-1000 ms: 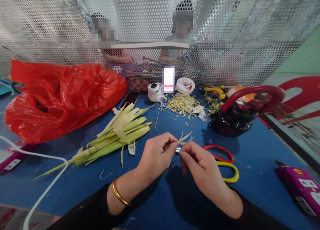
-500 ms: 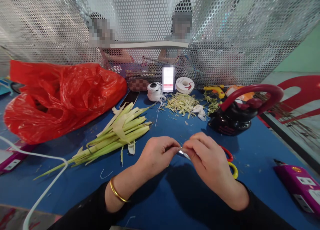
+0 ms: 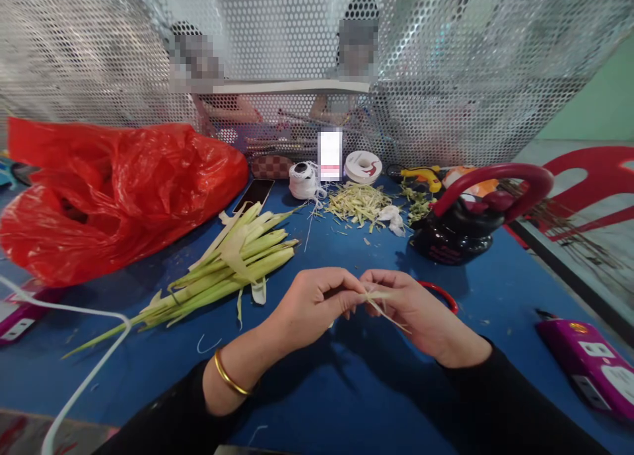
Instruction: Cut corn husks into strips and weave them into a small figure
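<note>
My left hand (image 3: 314, 306) is closed in a pinch, thumb against forefinger, on a small bundle of thin pale plant strips (image 3: 391, 318). The strips cross at my fingertips, and their loose ends fan out over the palm side of my right hand (image 3: 421, 319). That hand is turned with its thumb up, its fingers closed round the other side of the strips; its fingertips are partly hidden. Behind my right wrist shows a red scissor handle (image 3: 448, 298), the rest covered. Left of my hands lies a bunch of pale green husk leaves (image 3: 247, 260).
A red plastic bag (image 3: 123, 197) fills the back left, near a phone (image 3: 257, 194). Behind my hands are white string (image 3: 303, 181), a ribbon spool (image 3: 363, 168) and plant shreds (image 3: 356, 203). A black pot (image 3: 450, 244) and purple box (image 3: 587, 362) stand right. A white cable (image 3: 94, 382) crosses the left.
My right hand has rolled over, so its palm side and the strips now show. The yellow scissor handle has gone out of sight behind it. The view has shifted slightly.
</note>
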`<state>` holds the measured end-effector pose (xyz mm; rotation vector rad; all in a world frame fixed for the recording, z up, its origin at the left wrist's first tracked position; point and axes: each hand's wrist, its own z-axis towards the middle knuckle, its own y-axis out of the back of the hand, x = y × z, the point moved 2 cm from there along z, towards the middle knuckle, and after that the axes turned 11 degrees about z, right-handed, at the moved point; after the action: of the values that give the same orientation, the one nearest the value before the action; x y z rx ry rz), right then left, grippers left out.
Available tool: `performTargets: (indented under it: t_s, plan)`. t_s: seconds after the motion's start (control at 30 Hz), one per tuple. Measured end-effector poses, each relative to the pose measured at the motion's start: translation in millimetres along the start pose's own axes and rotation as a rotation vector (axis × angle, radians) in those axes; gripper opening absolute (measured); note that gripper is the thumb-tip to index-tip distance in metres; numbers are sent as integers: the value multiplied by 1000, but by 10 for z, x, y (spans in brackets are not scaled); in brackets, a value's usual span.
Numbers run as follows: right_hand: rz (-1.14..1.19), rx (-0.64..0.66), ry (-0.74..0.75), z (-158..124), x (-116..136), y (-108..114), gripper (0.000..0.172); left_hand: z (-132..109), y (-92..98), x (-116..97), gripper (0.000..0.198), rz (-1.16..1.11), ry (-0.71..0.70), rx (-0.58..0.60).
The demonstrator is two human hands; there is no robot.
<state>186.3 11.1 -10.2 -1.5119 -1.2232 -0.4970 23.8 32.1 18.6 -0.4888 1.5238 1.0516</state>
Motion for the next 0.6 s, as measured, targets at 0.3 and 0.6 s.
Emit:
performTargets:
  t_s: [0.3, 0.6]
  plan:
    - [0, -21, 121, 3, -169, -172, 29, -16, 34, 82, 12, 276, -26, -315]
    - [-793, -147, 842, -228, -126, -258, 12, 21, 1, 149, 16, 177, 152, -279]
